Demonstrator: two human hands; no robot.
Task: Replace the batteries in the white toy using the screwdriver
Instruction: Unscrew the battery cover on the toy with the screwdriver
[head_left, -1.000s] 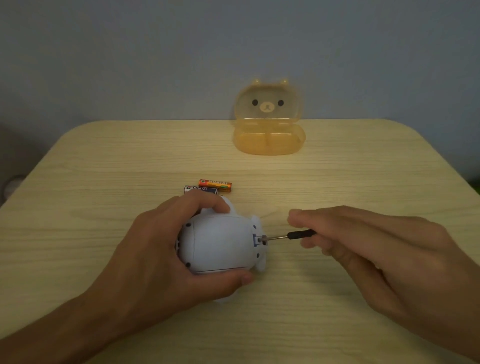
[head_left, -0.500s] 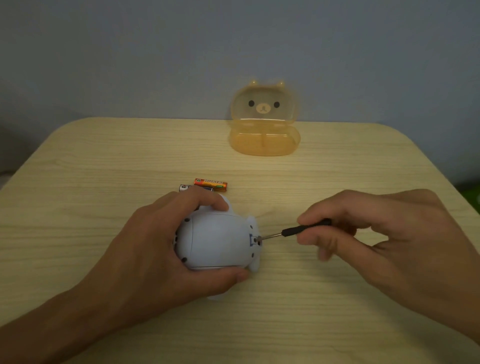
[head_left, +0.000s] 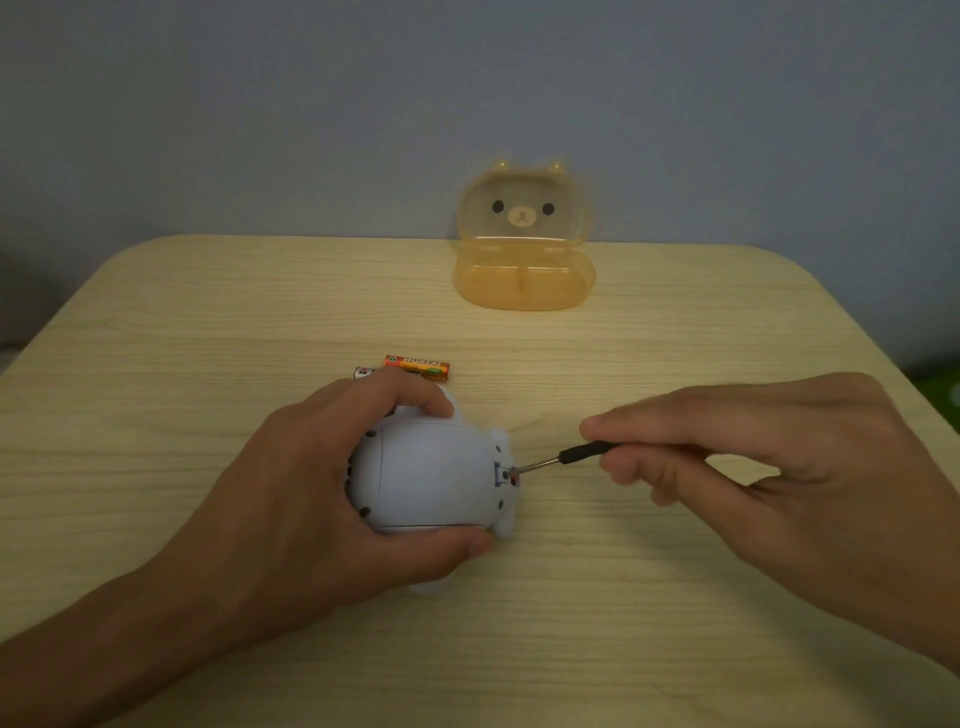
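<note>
Grips the white toy (head_left: 431, 473) with the left hand (head_left: 291, 493), near middle of the desk (head_left: 208, 312). Pinches the screwdriver (head_left: 576, 454) in the right hand (head_left: 769, 467), tip at the toy's right end. Leaves two batteries (head_left: 415, 366) lying just beyond the toy.

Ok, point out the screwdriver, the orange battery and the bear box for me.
screwdriver (head_left: 583, 452): head view, on its black handle, just ahead of the fingers.
orange battery (head_left: 417, 365): head view, middle of its label.
bear box (head_left: 523, 215): head view, on the raised lid's bear face.
</note>
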